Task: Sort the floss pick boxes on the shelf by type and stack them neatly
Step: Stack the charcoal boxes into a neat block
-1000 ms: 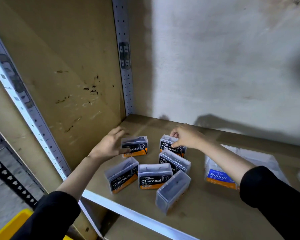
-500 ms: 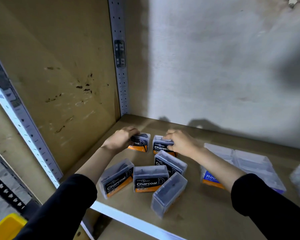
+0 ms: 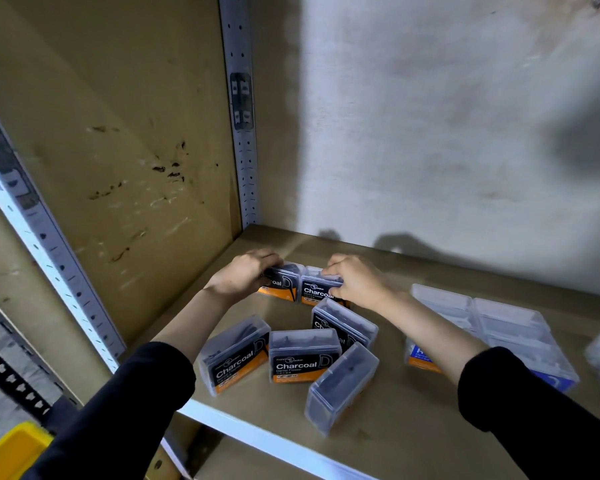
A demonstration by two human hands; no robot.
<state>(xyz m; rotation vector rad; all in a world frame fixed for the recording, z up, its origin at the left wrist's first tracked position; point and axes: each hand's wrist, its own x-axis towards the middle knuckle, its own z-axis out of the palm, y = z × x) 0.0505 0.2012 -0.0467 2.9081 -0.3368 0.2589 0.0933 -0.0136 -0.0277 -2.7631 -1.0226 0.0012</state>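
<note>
While my left hand point(image 3: 245, 275) grips one Charcoal box point(image 3: 284, 282) and my right hand point(image 3: 355, 280) grips its neighbour point(image 3: 317, 289), I press them side by side at the shelf point(image 3: 395, 420) back, starting a tidy row.

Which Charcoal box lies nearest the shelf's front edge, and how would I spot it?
Start at the white front rail of the shelf. Just behind it sits a loose cluster of Charcoal floss pick boxes, and the frontmost box is at its right end. Unlike its neighbours, it shows no printed label, only its clear ribbed side, angled diagonally.
</note>
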